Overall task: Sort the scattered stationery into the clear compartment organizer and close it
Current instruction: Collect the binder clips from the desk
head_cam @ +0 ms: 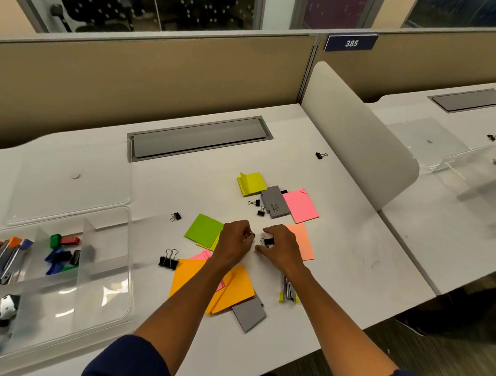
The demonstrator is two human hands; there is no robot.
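1. The right hand [279, 247] curls its fingers round a small black binder clip [268, 241], pinched at table level in the middle of the desk [338, 248].
2. The left hand [234, 242], just beside it, is also curled; something small and dark shows at its fingertips, probably another clip, though this cannot be told for certain.
3. Handling, as a judgement: such clips are light, rigid and springy; the folded wire handles or the black body give the surest hold, and several fit in one palm.
4. Further clips lie scattered: a large one [169, 259] at the left edge of the orange notes [208, 285], a pair [258, 206] beside the grey box [275, 201], one [176, 216] left of the green pad [203, 230], and one [321, 155] far right near the divider.
5. The paper pads, including yellow [252, 183] and pink [300, 205], are thin, flexible and best lifted by an edge.
6. The clear compartment organizer [105, 304] stands at the near left, lid [71, 180] swung open behind it; its compartments already hold utility knives, coloured pieces and metallic items.
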